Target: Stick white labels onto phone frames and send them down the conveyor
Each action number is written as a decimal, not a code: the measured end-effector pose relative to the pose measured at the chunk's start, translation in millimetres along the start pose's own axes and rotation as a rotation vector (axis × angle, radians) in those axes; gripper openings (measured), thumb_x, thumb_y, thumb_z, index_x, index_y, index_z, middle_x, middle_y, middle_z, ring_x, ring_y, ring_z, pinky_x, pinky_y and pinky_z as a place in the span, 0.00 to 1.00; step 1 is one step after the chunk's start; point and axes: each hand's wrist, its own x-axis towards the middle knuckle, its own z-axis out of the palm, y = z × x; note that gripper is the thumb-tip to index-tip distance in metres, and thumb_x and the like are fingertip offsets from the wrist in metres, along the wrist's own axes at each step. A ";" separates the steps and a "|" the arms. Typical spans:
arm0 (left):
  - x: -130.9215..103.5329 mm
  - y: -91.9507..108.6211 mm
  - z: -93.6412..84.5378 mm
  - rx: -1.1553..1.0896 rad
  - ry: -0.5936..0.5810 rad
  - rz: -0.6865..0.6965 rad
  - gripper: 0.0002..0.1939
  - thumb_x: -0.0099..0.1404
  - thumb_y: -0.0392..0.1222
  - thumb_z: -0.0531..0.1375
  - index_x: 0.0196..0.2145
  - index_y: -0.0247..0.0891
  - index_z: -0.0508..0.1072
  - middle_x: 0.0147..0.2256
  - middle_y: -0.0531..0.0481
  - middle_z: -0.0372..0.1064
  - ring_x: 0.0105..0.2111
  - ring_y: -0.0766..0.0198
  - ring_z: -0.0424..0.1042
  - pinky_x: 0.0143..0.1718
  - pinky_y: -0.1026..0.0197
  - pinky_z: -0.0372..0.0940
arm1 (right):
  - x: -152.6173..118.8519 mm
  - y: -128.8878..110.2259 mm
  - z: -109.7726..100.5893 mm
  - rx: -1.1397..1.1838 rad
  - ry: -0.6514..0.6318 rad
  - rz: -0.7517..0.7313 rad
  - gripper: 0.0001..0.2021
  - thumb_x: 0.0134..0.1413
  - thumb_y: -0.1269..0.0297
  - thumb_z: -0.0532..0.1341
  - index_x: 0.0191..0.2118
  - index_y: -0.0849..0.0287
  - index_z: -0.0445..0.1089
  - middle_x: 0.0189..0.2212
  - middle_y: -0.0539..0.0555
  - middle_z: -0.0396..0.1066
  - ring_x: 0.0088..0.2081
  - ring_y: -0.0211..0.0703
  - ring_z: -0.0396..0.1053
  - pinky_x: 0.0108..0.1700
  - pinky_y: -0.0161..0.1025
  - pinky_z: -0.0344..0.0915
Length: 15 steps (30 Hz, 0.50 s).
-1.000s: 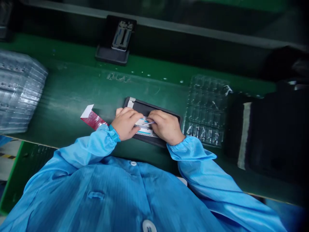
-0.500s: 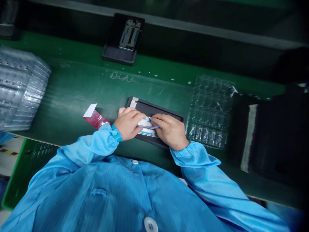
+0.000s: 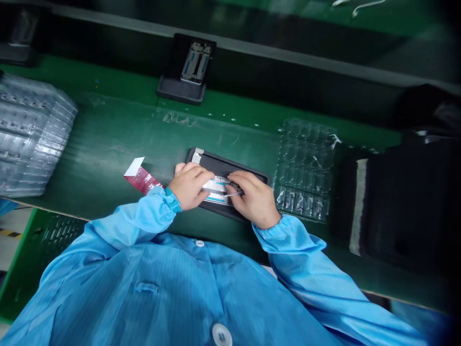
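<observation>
Laid flat on the desk, a black tray with a pale piece of tape at its far left corner. On that tray, between both hands, a flat phone-like body with white and blue strips, much of it hidden. Over the left end of the tray, the left hand bent at the fingers, with a gap between thumb and fingertips, touching the left part of the body; too covered to make out whether gripping or only pressing. Over the tray's right half, the right hand with thumb and forefinger pinched together on a thin tool, angled left with its tip at the body; too small to make out whether touching. Just left of the tray, a red strip with a folded white end, partly under the left cuff. Near the tray on the right, a clear compartmented plastic tray; farther right of the black tray, a dark bulky object with a pale edge strip. Well left of the black tray, stacked clear trays. Beyond it, well apart, a second phone-like body resting on a dark holder.
</observation>
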 end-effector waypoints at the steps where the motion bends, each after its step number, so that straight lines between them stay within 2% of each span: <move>1: -0.1 -0.2 0.1 0.001 0.000 0.000 0.18 0.64 0.44 0.60 0.51 0.40 0.70 0.50 0.45 0.72 0.53 0.49 0.63 0.54 0.45 0.53 | 2.3 0.3 -1.3 0.001 -0.003 0.002 0.16 0.61 0.61 0.58 0.52 0.58 0.71 0.52 0.58 0.74 0.53 0.47 0.71 0.52 0.43 0.70; 4: -0.4 -0.6 0.3 0.006 0.014 -0.003 0.19 0.63 0.45 0.60 0.51 0.40 0.70 0.49 0.44 0.72 0.53 0.49 0.63 0.54 0.45 0.53 | 13.4 0.9 -4.0 -0.004 -0.056 -0.025 0.15 0.61 0.59 0.59 0.51 0.58 0.72 0.51 0.56 0.74 0.51 0.47 0.72 0.52 0.42 0.69; 9: -2.3 -0.1 -0.5 0.008 0.022 0.000 0.19 0.62 0.44 0.61 0.51 0.40 0.71 0.50 0.44 0.71 0.53 0.49 0.63 0.54 0.44 0.54 | 32.1 1.4 -10.5 -0.043 -0.175 -0.086 0.12 0.61 0.66 0.56 0.45 0.56 0.75 0.47 0.54 0.76 0.48 0.43 0.72 0.50 0.38 0.67; 12: -3.4 -0.8 0.3 -0.005 0.028 0.003 0.19 0.62 0.44 0.61 0.51 0.41 0.71 0.50 0.43 0.71 0.53 0.49 0.63 0.54 0.44 0.53 | 40.6 -2.5 -18.5 -0.106 -0.260 -0.094 0.12 0.58 0.68 0.57 0.44 0.56 0.75 0.46 0.54 0.76 0.46 0.43 0.73 0.45 0.37 0.67; 15: -3.2 -3.0 1.4 -0.012 0.041 0.006 0.18 0.63 0.44 0.61 0.51 0.41 0.71 0.49 0.44 0.71 0.53 0.49 0.63 0.54 0.44 0.53 | 52.7 -8.8 -23.6 -0.183 -0.357 -0.096 0.11 0.55 0.66 0.57 0.39 0.58 0.76 0.41 0.57 0.77 0.41 0.47 0.74 0.39 0.39 0.65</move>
